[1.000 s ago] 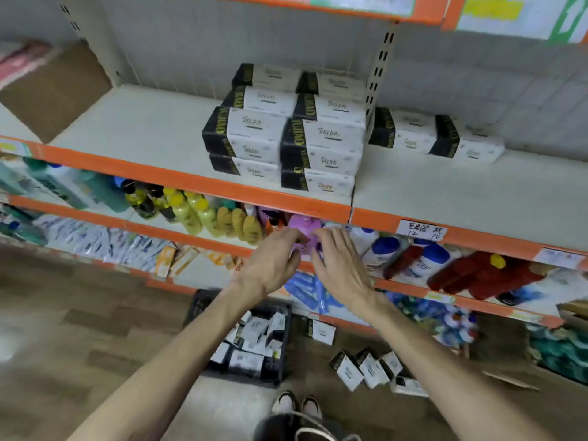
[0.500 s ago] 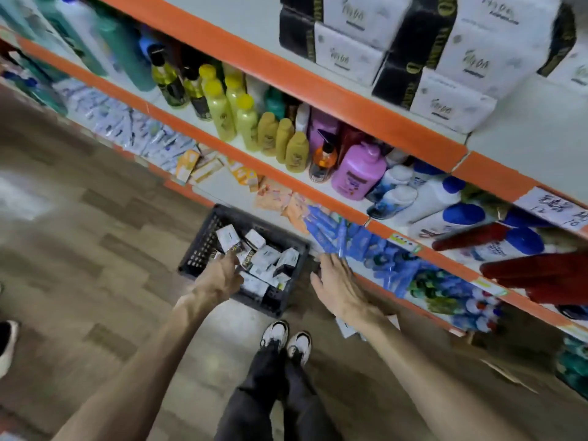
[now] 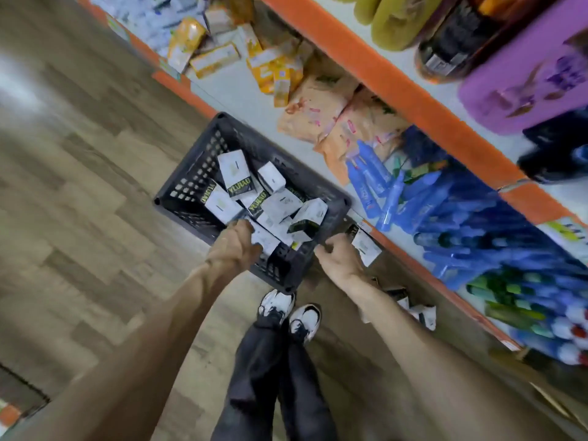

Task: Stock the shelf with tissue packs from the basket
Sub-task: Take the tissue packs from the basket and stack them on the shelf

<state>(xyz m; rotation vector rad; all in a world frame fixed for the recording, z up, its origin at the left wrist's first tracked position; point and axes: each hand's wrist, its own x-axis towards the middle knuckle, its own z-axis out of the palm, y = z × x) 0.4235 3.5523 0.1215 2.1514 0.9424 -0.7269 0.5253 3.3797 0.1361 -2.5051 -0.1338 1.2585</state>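
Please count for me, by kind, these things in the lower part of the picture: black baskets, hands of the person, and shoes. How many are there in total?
Black basket: 1
Hands: 2 (left hand, right hand)
Shoes: 2 (left shoe, right shoe)
Total: 5

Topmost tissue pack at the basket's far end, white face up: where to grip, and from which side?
Pinch the tissue pack across its two long edges, mid-length, coming down from above. It lies tilted on top of the other packs in the basket, broad face up with nothing over it, so both long edges look free. Its black-banded end is tucked among them.
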